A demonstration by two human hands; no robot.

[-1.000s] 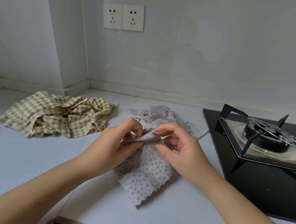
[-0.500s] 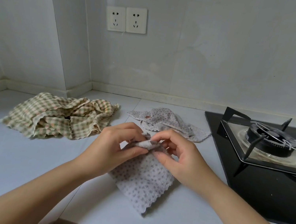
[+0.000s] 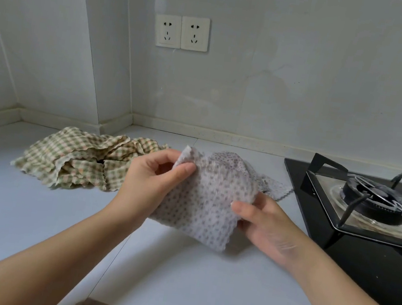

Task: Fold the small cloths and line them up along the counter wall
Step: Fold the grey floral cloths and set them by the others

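Left hand (image 3: 154, 179) and right hand (image 3: 267, 225) each pinch a dotted cloth (image 3: 207, 205) over the counter (image 3: 30, 205), just left of the hob (image 3: 365, 229); a checked cloth (image 3: 84, 158) lies crumpled farther left, sockets (image 3: 181, 32) on the wall (image 3: 310, 77) above.

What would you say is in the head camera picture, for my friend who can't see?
Two hands hold a pale dotted cloth over a counter: the left hand pinches its top corner, the right hand grips its right edge. Behind lie a crumpled green checked cloth and a second dotted cloth, with a gas stove at right and two wall sockets above.
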